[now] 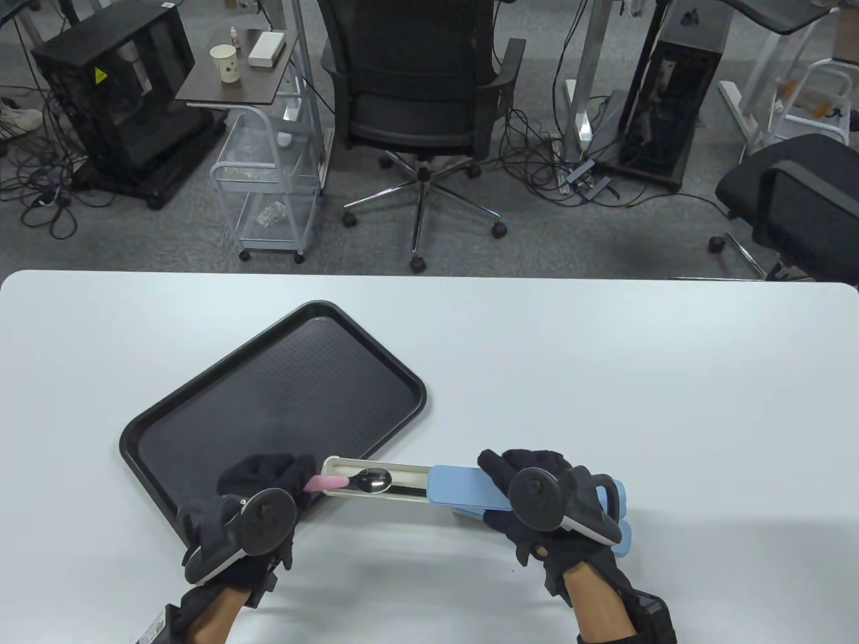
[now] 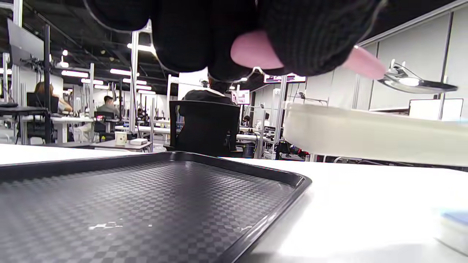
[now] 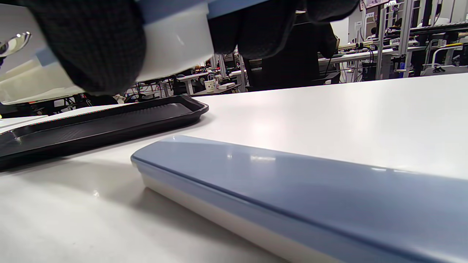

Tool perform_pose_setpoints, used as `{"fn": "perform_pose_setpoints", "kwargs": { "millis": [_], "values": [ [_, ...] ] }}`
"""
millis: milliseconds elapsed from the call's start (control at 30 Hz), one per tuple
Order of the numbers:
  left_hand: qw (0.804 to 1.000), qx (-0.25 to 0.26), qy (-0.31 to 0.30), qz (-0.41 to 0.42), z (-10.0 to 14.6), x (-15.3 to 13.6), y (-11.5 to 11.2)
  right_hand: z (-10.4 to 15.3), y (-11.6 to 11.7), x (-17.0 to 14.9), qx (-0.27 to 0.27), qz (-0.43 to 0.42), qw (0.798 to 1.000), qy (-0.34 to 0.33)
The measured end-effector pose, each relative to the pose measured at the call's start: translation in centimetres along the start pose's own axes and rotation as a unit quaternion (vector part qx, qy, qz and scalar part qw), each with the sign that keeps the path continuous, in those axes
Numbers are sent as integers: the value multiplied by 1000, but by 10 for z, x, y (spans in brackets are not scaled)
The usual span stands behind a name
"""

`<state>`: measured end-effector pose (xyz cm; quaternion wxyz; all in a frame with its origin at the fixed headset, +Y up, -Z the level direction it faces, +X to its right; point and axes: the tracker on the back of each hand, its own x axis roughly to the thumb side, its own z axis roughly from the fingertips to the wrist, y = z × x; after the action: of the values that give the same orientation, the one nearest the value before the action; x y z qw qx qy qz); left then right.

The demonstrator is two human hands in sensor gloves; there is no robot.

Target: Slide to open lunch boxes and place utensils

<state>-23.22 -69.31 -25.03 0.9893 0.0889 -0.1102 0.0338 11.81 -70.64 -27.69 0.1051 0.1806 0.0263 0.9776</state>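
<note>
White table (image 1: 604,376) carrying a black tray (image 1: 201,416): the right hand (image 1: 543,503) is gripping a slid-open lunch box (image 1: 463,486) in the air, while the left hand (image 1: 262,490) is pinching the pink-handled spoon (image 1: 356,481) above its tray. A closed second box (image 3: 292,193) is lying beneath.

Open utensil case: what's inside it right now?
In the open utensil case, a spoon whose pink handle the left hand holds, and a dark strip beside it. The part under the blue lid is hidden.
</note>
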Motion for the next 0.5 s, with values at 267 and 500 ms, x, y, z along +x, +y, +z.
{"fn": "perform_pose_setpoints", "kwargs": {
  "millis": [267,500],
  "values": [
    [1000,-11,-4,-17,5,2,-9,1,1,13,0,9,1000,-18],
    [1000,-7,-11,-12,5,5,-8,2,2,19,-3,17,1000,-26]
  ]
}}
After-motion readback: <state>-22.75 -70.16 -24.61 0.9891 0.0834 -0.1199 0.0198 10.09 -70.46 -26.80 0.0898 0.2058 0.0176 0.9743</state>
